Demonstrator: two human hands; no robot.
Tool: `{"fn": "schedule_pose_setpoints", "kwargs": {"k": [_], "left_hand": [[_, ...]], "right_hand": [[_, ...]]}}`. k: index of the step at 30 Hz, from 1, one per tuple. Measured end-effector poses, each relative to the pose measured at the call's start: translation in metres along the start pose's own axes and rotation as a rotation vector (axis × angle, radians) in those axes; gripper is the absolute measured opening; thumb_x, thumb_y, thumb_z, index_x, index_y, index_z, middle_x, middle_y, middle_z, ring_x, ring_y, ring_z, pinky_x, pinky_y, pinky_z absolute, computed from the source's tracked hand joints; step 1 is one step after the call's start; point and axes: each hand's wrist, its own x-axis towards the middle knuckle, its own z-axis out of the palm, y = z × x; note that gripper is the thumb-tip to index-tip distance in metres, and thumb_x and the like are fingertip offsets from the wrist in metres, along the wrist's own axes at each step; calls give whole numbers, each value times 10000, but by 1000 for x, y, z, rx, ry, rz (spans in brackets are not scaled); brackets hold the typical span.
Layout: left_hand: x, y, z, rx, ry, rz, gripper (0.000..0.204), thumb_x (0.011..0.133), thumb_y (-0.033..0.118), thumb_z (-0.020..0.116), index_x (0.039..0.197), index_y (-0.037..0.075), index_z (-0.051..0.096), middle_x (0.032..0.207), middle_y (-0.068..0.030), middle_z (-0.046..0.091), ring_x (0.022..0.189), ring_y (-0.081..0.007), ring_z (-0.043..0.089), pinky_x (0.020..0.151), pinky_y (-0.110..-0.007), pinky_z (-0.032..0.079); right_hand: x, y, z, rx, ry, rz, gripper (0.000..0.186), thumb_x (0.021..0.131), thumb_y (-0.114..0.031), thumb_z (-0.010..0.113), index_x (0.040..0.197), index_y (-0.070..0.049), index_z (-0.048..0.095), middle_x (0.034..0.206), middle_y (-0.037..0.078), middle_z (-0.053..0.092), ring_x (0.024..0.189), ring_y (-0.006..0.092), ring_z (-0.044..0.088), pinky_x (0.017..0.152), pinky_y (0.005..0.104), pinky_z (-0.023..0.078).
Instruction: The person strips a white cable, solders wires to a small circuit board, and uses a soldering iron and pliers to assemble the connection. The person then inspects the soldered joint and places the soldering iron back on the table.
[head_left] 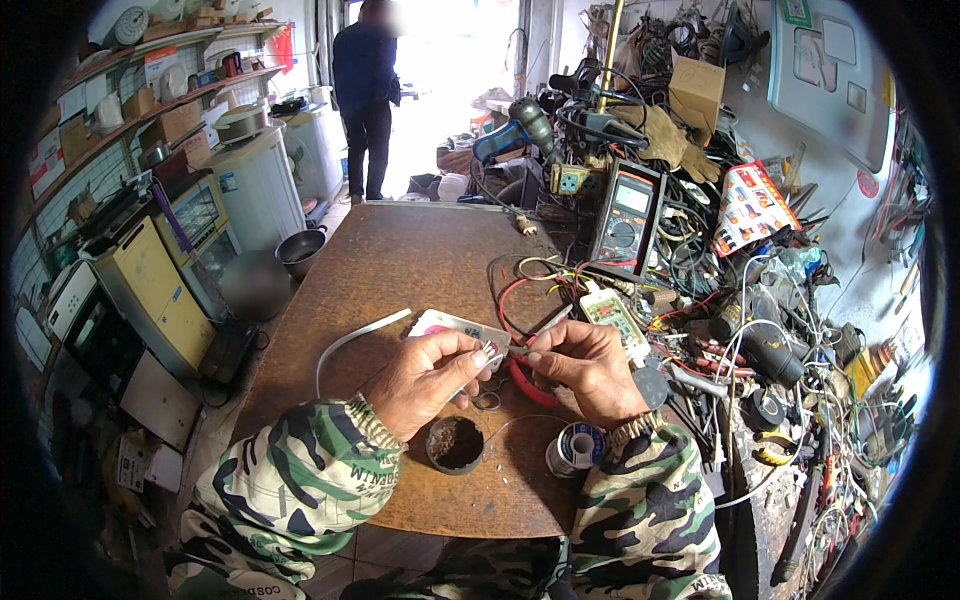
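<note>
My left hand (428,375) is closed in a pinch around a small white piece that looks like a wire end (494,357). Close beside it, my right hand (588,368) pinches something thin between thumb and forefinger, too small to name. The fingertips of both hands almost meet over the table. Behind them lies a white, flat oblong case (452,322), partly covered by my left hand. Red-handled pliers (530,386) rest below the right fingers. Nearer me stand a round dark tin (455,446) with brown stuff inside and a spool of solder wire (576,450).
A white cable (362,336) curves on the wooden table (400,260). At right are a green circuit board (613,318), a multimeter (630,215) and heaped cables and tools (700,330). A heat gun (515,130) sits at the back. A person (366,100) stands near the doorway.
</note>
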Motion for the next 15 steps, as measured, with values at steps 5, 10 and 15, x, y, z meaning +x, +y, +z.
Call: {"fn": "schedule_pose_setpoints", "kwargs": {"k": [5,10,15], "left_hand": [[0,-1,0,10,-1,4,280,1010,235,614,1110,-27,630,897,-44,648,730,-90,599,650,-232,518],[0,-1,-1,25,-13,10,272,1013,228,609,1110,-26,631,899,-43,651,730,-85,602,650,-233,523],[0,-1,1,30,-14,-28,257,1017,222,602,1108,-14,638,909,-36,658,741,-71,603,648,-217,528]], "right_hand": [[0,1,0,11,-11,-24,39,876,-13,725,901,11,708,781,16,681,668,71,575,601,225,468],[0,0,-1,-3,-24,-16,52,882,-31,731,908,9,711,787,17,683,674,77,581,612,231,476],[0,0,-2,-93,-25,-7,62,888,-51,735,923,-2,718,810,9,692,719,75,589,664,239,493]]}}
